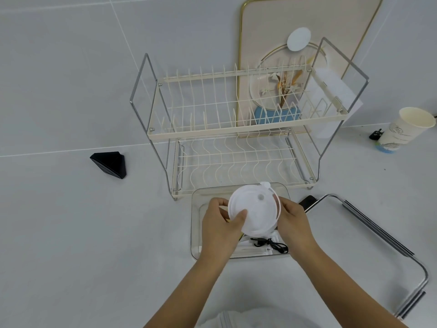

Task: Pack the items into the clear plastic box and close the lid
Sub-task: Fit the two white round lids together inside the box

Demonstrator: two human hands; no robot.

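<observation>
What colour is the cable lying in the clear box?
Black. The cable lies coiled in the clear box, seen from the head view.

A white desk (71, 233) carries a clear plastic box (195, 209) at near centre, a two-tier dish rack (236, 131) just behind it, a black wedge-shaped object (110, 164) to the left, a paper cup (404, 129) at far right, and a metal frame (378, 235) at near right.

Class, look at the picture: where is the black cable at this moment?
In the head view, the black cable lies coiled inside the clear plastic box, near its front edge, just below the white round lid that both hands hold.
</observation>
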